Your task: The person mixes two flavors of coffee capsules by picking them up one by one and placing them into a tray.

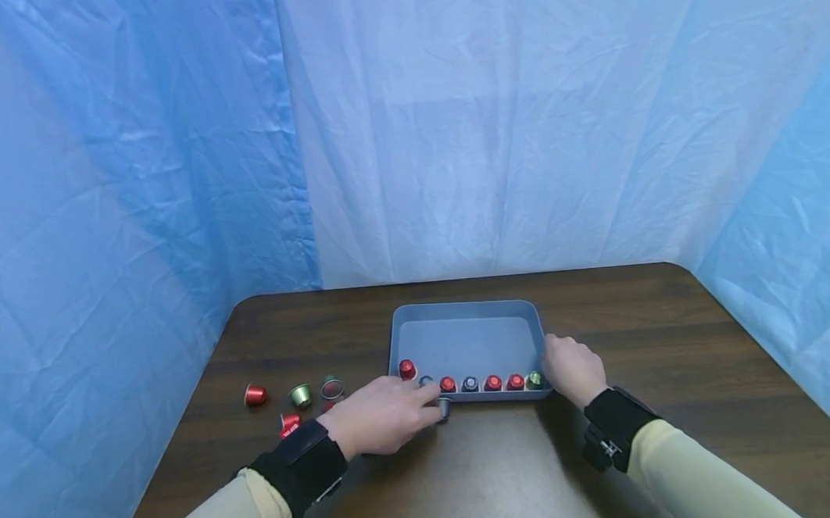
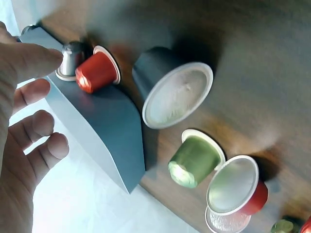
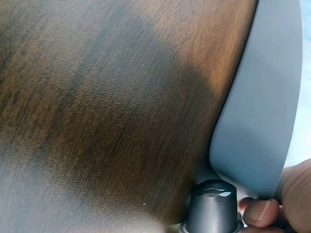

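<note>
My left hand [image 1: 388,417] reaches to the front left of a grey tray [image 1: 469,342]. Its fingers are spread apart. In the left wrist view the thumb tip overlaps a dark silver coffee capsule [image 2: 73,60], and a red capsule [image 2: 97,73] lies beside that one. From the head, a dark capsule [image 1: 444,408] shows right at the left fingertips, in front of the tray. My right hand [image 1: 572,368] grips the tray's right end near its front corner, fingers [image 3: 262,212] curled at the wall. Close by in the right wrist view stands a dark capsule [image 3: 212,208], lid down.
Along the tray's front wall runs a row of capsules, among them a red one [image 1: 493,383] and a green one [image 1: 534,380]. Loose on the table to the left lie several more, including a red capsule [image 1: 256,394] and a green capsule [image 1: 300,396]. Blue curtains [image 1: 493,130] enclose the table.
</note>
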{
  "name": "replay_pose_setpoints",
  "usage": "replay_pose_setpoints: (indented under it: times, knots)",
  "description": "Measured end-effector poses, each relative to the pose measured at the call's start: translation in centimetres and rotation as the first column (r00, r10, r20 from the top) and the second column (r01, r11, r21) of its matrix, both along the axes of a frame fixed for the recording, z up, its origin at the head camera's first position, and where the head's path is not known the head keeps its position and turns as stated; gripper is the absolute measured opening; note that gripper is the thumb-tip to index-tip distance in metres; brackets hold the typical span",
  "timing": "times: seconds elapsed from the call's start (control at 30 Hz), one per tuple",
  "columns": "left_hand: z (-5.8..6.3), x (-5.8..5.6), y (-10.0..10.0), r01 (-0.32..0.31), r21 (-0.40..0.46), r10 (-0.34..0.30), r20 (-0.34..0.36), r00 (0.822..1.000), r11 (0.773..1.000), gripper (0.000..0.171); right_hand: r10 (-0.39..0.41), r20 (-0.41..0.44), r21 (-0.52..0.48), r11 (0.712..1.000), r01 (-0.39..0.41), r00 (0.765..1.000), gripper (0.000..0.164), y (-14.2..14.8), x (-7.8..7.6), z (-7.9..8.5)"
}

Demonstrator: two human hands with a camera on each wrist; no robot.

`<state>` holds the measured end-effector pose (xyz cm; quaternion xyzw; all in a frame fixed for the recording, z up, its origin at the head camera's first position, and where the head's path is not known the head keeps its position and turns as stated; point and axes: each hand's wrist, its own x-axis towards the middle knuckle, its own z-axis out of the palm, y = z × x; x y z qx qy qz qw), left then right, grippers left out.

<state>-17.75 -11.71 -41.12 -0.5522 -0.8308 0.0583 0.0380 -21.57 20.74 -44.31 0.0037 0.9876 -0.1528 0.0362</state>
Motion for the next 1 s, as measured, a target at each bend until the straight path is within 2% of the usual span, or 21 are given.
replay_pose_setpoints:
  times: [0.2,0.33,0.77,1.0]
  knots:
    - [-0.6,0.3,0.2,0.028,-0.035,-0.028,0.012,1.0,0.999,0.038,0.002,-0.004,0.0,1.0,-0.002,1.0,0.023,0.1,0.0,-0.1]
    - [-0.8,0.3,0.1,0.034,-0.061,-0.035,-0.013,0.999,0.998,0.037,0.003,-0.006,0.0,1.0,-0.003,1.0,0.023,0.1,0.0,-0.1]
    - [-1.2,0.2,-0.4,-0.023,-0.158,0.011,-0.076,0.997,0.987,0.046,0.003,-0.003,-0.002,1.0,-0.003,1.0,0.024,0.1,-0.1,0.0]
    - [-1.6,0.1,-0.7,-0.049,-0.169,0.034,-0.091,0.995,0.984,0.049,-0.003,0.001,-0.01,1.0,0.003,1.0,0.024,0.1,0.0,-0.1]
